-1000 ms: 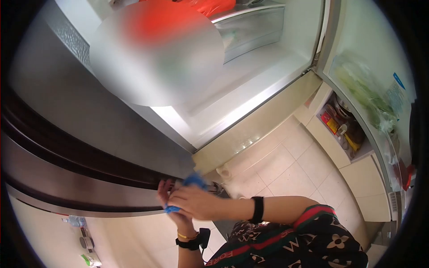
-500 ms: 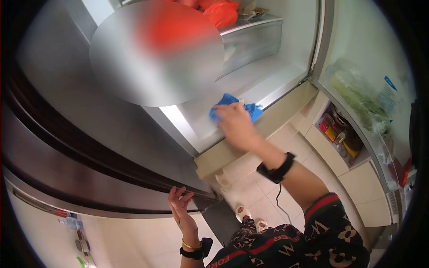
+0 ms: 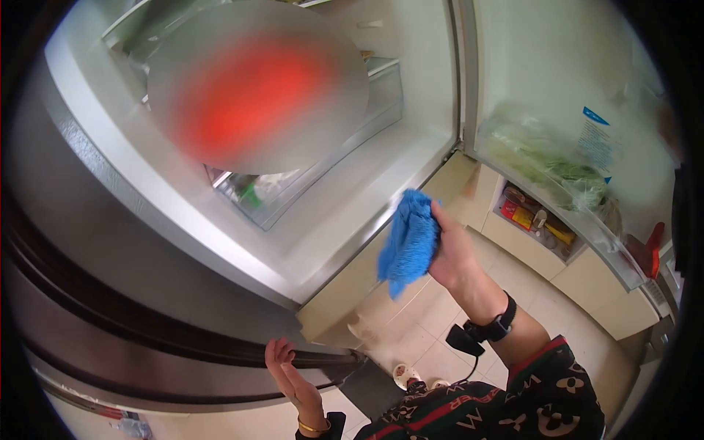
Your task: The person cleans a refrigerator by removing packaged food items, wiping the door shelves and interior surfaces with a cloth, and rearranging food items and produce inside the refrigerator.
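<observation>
My right hand [image 3: 456, 253] grips a fluffy blue cleaning cloth [image 3: 408, 242], which hangs down in front of the refrigerator's lower front edge [image 3: 370, 249]. The cloth is lifted clear of the refrigerator floor [image 3: 323, 227]. My left hand [image 3: 295, 378] is at the edge of the dark left door [image 3: 176, 337], its fingers apart and loosely bent, with nothing in them. Whether its fingertips touch the door is unclear. Inside the refrigerator, a clear drawer [image 3: 352, 150] stands above the floor, partly hidden by a blurred patch.
On the right, the open door's shelf holds bagged green vegetables [image 3: 554, 172] and a red object [image 3: 649, 251]. Behind it, a low cabinet [image 3: 539, 220] holds several packages. Below are floor tiles [image 3: 418, 308] and my shoes [image 3: 405, 375].
My right hand has raised the blue cloth off the refrigerator floor and turned over, moving toward me. My left hand has shifted slightly down. The view has shifted too.
</observation>
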Demonstrator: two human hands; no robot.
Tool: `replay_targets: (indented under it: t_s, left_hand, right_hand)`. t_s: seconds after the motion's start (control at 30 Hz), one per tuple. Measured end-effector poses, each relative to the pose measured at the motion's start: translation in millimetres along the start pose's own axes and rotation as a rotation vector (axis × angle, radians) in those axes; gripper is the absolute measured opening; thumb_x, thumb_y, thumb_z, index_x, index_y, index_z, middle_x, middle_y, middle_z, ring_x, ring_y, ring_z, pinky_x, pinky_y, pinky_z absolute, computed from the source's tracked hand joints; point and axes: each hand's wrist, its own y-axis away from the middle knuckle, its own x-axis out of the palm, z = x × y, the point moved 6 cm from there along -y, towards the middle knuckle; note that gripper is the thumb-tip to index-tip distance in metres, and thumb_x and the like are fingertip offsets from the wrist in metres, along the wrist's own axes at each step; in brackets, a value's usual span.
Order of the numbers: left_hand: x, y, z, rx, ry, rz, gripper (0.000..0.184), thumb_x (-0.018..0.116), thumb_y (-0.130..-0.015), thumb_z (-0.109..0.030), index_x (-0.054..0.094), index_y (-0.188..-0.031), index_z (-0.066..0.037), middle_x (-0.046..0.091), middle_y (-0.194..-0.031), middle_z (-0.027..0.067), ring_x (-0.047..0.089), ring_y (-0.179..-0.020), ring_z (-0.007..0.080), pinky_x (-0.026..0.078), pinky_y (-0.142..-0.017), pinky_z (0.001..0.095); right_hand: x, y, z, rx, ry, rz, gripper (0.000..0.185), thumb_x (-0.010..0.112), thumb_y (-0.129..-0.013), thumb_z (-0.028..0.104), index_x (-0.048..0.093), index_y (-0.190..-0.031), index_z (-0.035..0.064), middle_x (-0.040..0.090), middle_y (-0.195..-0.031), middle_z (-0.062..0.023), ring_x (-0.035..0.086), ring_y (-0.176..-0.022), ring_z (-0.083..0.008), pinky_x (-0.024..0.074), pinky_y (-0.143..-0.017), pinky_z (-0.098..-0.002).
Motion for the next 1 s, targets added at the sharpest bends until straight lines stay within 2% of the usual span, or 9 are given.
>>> replay_targets:
  t_s: [0.03, 0.1, 0.17, 0.23, 0.37, 0.43, 0.8, 0.93, 1.0]
  left_hand:
    - [4.2, -2.7, -7.4, 0.100, -0.075, -0.001, 0.056, 0.031, -0.096, -0.041, 0.037, -0.130, 0.003, 0.048, -0.121, 0.0181, 0.049, -0.108, 0.0270, 0.036, -0.093, 0.0381]
    - [12.4, -7.5, -22.1, 0.276, -0.196, -0.001, 0.057, 0.031, -0.096, -0.039, 0.038, -0.128, 0.007, 0.046, -0.123, 0.0208, 0.045, -0.113, 0.0318, 0.034, -0.097, 0.0427]
    - [21.1, -13.3, -40.0, 0.366, -0.295, 0.019, 0.058, 0.031, -0.095, -0.040, 0.038, -0.128, 0.007, 0.046, -0.124, 0.0218, 0.044, -0.114, 0.0329, 0.033, -0.097, 0.0436]
    - [28.0, -18.2, -52.8, 0.434, -0.353, 0.051, 0.058, 0.032, -0.095, -0.040, 0.037, -0.129, 0.007, 0.045, -0.125, 0.0236, 0.043, -0.115, 0.0346, 0.032, -0.098, 0.0454]
    - [35.6, -27.1, -62.3, 0.565, -0.454, 0.146, 0.059, 0.030, -0.097, -0.043, 0.036, -0.131, 0.004, 0.042, -0.129, 0.0196, 0.042, -0.118, 0.0288, 0.030, -0.101, 0.0421]
    - [42.4, -34.3, -72.7, 0.635, -0.427, 0.244, 0.058, 0.041, -0.095, -0.038, 0.035, -0.131, 0.006, 0.040, -0.130, 0.0251, 0.041, -0.118, 0.0373, 0.032, -0.099, 0.0467]
    - [82.6, -40.3, -107.1, 0.730, -0.463, 0.222, 0.057, 0.047, -0.093, -0.041, 0.044, -0.123, 0.007, 0.050, -0.118, 0.0243, 0.048, -0.107, 0.0390, 0.036, -0.092, 0.0484]
    - [105.9, -47.0, -124.1, 0.365, -0.106, 0.444, 0.062, 0.045, -0.095, -0.041, 0.033, -0.133, 0.006, 0.043, -0.132, 0.0213, 0.041, -0.122, 0.0346, 0.031, -0.103, 0.0437]
    - [125.0, -63.3, -129.1, -0.147, 0.264, 0.410, 0.063, 0.034, -0.096, -0.042, 0.027, -0.137, 0.005, 0.036, -0.136, 0.0232, 0.038, -0.125, 0.0321, 0.028, -0.105, 0.0411]
  right_hand:
    - [8.1, -3.8, 13.5, -0.143, 0.011, -0.004, 0.034, 0.044, -0.096, 0.029, 0.049, -0.123, 0.0092, 0.060, -0.106, -0.0063, 0.057, -0.092, -0.0176, 0.0470, -0.083, -0.0337]
    - [47.3, -10.5, 20.6, -0.431, 0.758, 0.167, 0.038, 0.044, -0.097, 0.030, 0.046, -0.127, 0.0081, 0.058, -0.109, -0.0076, 0.055, -0.097, -0.0183, 0.0451, -0.086, -0.0345]
    - [72.7, -39.1, -13.7, -0.982, 1.407, 0.668, 0.042, 0.040, -0.097, 0.036, 0.050, -0.126, 0.0071, 0.053, -0.123, -0.0116, 0.048, -0.114, -0.0265, 0.0381, -0.094, -0.0394]
    - [71.4, -67.1, -61.6, -0.680, 1.884, 0.920, 0.045, 0.036, -0.097, 0.040, 0.048, -0.130, 0.0110, 0.049, -0.130, -0.0121, 0.044, -0.120, -0.0272, 0.0335, -0.100, -0.0398]
    - [82.1, -106.1, -78.7, -0.409, 2.047, 1.038, 0.049, 0.030, -0.097, 0.044, 0.048, -0.131, 0.0141, 0.044, -0.136, -0.0100, 0.040, -0.126, -0.0260, 0.0316, -0.102, -0.0420]
    - [79.8, -123.7, -80.8, -0.340, 2.007, 1.076, 0.049, 0.029, -0.096, 0.044, 0.046, -0.133, 0.0160, 0.043, -0.138, -0.0088, 0.039, -0.127, -0.0255, 0.0311, -0.103, -0.0418]
    - [32.3, -221.1, -7.7, -0.288, 2.185, 0.822, 0.050, 0.029, -0.095, 0.045, 0.043, -0.136, 0.0191, 0.039, -0.142, -0.0035, 0.036, -0.130, -0.0247, 0.0257, -0.107, -0.0418]
    - [33.7, -221.0, -2.8, -0.360, 2.198, 0.777, 0.048, 0.032, -0.094, 0.044, 0.044, -0.134, 0.0190, 0.043, -0.138, -0.0032, 0.040, -0.127, -0.0256, 0.0286, -0.105, -0.0426]
    - [33.3, -216.9, -7.4, -0.421, 2.230, 0.744, 0.046, 0.035, -0.094, 0.042, 0.048, -0.130, 0.0182, 0.046, -0.135, -0.0046, 0.044, -0.122, -0.0257, 0.0315, -0.102, -0.0435]
